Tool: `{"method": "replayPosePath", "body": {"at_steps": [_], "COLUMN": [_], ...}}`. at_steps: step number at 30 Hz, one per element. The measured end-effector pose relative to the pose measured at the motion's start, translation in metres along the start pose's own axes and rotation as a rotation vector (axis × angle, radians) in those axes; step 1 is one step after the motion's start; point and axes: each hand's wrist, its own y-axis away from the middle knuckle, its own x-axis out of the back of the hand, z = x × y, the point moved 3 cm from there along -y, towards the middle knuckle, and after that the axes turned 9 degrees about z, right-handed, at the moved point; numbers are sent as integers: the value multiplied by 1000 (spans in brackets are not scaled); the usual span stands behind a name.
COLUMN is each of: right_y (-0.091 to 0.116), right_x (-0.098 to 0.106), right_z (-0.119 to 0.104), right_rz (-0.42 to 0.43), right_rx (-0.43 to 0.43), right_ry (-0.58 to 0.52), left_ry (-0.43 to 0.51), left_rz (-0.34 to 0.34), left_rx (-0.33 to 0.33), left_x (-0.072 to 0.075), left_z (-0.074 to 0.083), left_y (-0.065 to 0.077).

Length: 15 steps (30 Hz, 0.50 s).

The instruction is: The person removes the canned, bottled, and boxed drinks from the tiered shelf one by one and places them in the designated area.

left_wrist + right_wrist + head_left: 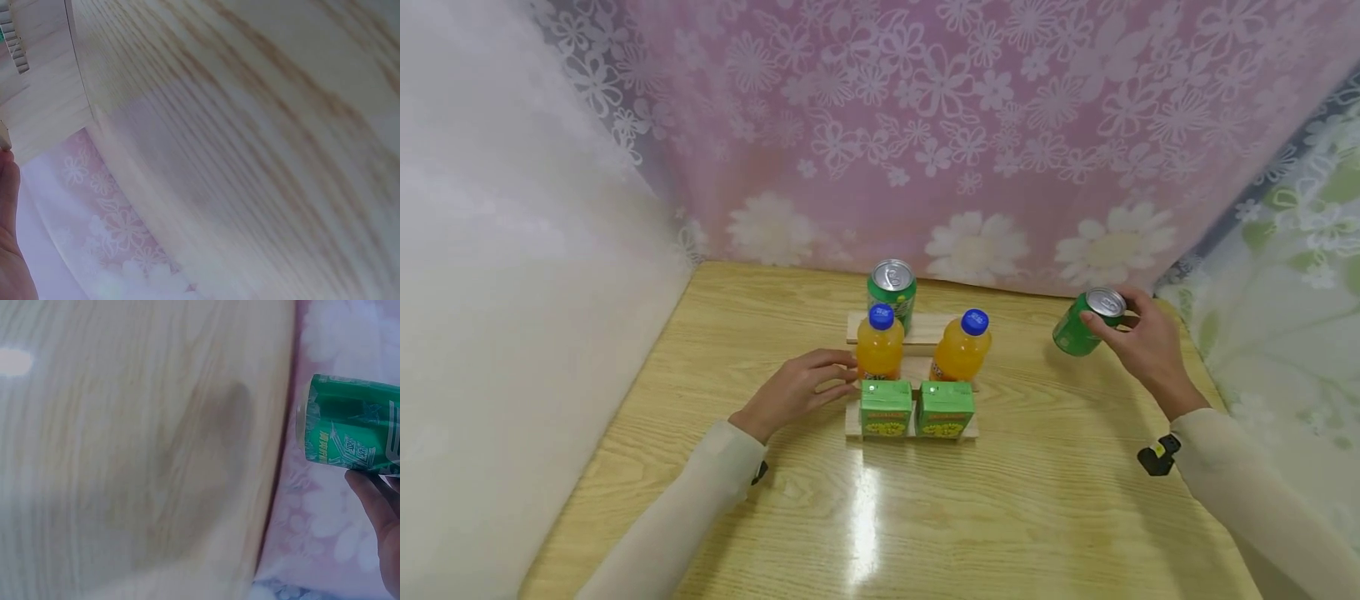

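Observation:
My right hand (1153, 348) grips a green soda can (1075, 330) near its top, with the thumb on the near side. The can tilts slightly above the table, its shadow below; its printed side also shows in the right wrist view. My left hand (801, 387) reaches to the left side of a small stepped wooden rack (929, 327), fingers extended, fingertips at its edge beside an orange drink bottle (880, 348). In the left wrist view only part of that hand (11, 244) shows, with a fingertip right at a wooden piece.
On the rack's back step stands another green can (892, 292). A second orange bottle (961, 350) is on the middle step, and two green juice cartons (886, 408) stand in front. Flowered cloth (880, 167) hangs behind the wooden table (1000, 500).

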Motion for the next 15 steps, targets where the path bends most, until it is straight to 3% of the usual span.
{"method": "replayPosePath", "body": {"at_steps": [15], "right_y": [30], "right_x": [14], "right_z": [31], "right_rz": [47], "right_rx": [-73], "right_ry": [107], "left_ry": [-4], "left_rz": [-12], "left_rx": [-19], "left_x": [5], "left_z": [4], "left_y": [4]}}
